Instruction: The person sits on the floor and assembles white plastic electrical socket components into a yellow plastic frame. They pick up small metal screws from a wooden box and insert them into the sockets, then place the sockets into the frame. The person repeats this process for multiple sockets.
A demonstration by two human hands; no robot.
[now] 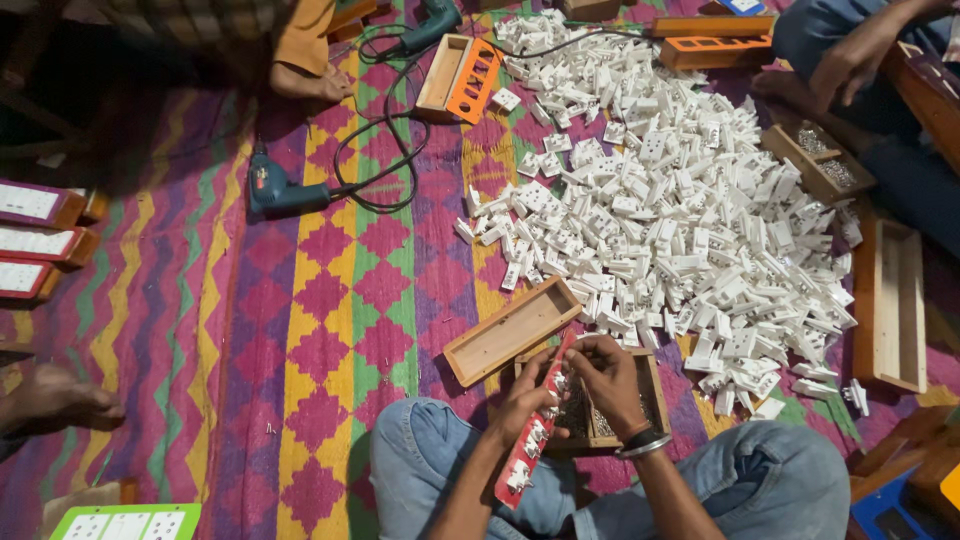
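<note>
A long red faceplate (530, 440) fitted with several white sockets tilts across my lap. My left hand (527, 395) grips it at its middle from the left. My right hand (607, 378) pinches a small white part against the plate's upper end. Under both hands stands a small wooden box (655, 385) holding dark small parts. Just left of it lies an empty shallow wooden case (510, 330). A large heap of white socket and switch modules (670, 210) spreads over the mat beyond my hands.
A teal electric drill (280, 190) with black cable (385, 140) lies far left on the striped mat (330, 330). Wooden cases (888, 300), orange plates (472, 78), a screw tray (820, 158). Another person's hand (848, 62) at top right, bare feet (60, 400) at left.
</note>
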